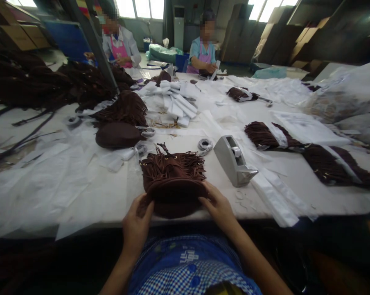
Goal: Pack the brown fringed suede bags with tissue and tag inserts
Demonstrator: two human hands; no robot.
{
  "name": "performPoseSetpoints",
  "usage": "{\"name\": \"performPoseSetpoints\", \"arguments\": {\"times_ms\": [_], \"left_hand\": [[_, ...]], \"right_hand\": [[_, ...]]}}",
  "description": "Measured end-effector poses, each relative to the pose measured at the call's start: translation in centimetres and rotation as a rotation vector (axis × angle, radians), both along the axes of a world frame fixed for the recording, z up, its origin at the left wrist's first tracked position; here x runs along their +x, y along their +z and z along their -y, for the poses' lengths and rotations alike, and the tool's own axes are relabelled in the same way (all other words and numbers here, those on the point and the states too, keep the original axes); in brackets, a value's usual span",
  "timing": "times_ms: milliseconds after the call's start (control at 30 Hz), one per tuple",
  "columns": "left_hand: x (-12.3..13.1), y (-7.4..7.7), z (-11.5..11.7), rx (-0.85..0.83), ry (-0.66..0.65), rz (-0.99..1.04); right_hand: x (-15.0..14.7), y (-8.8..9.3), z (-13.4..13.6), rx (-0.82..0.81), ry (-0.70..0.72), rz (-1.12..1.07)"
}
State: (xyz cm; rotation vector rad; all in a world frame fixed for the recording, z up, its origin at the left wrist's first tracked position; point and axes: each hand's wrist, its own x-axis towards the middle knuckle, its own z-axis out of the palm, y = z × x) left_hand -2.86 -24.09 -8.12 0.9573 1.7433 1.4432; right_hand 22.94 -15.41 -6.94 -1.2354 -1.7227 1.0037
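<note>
A brown suede fringed bag [172, 176] lies on its side at the near edge of the white table [89, 192], its round base toward me. My left hand [136, 225] grips the base's left rim with curled fingers. My right hand [217, 205] holds the base's right rim, fingers wrapped over the edge. A grey tape dispenser [234, 160] stands just right of the bag.
More brown fringed bags lie at left [120, 123] and right [310, 151]. White folded paper strips [179, 102] are stacked mid-table, and clear plastic bags [274, 196] lie at the right. Two other people work at the far end. Cardboard boxes stand behind.
</note>
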Motion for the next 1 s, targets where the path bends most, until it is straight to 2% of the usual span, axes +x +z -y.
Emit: {"name": "performPoseSetpoints", "arguments": {"times_ms": [200,300,400,467,600,733,833,900,1000], "left_hand": [[-2.6,1.1,-0.9,-0.126,-0.191,0.231],[-3.8,1.5,-0.5,-0.189,-0.287,0.100],[-4.2,1.8,0.1,-0.252,-0.214,-0.237],[-4.0,1.9,0.2,-0.234,-0.161,-0.326],[-3.3,2.6,0.0,-0.130,-0.195,-0.117],[-3.1,3.0,-0.4,-0.164,-0.330,0.185],[-3.2,2.5,-0.8,-0.170,-0.309,0.338],[-3.4,1.8,-1.1,-0.151,-0.225,0.306],[-3.7,0.8,-1.0,-0.110,-0.142,0.088]], "right_hand": [[0.0,-0.5,-1.6,-0.138,0.012,-0.040],[0.0,-0.6,-1.4,-0.036,0.006,0.028],[0.2,-0.3,-0.8,0.123,0.020,0.167],[0.6,-0.2,-0.5,0.186,0.054,0.214],[1.5,0.2,-0.3,0.182,0.109,0.187],[2.0,0.6,-0.8,0.043,0.138,0.139],[2.3,0.4,-1.4,-0.026,0.143,0.098],[2.3,-0.2,-1.7,-0.044,0.099,0.073],[2.2,-1.2,-1.8,-0.039,0.004,0.048]]}}
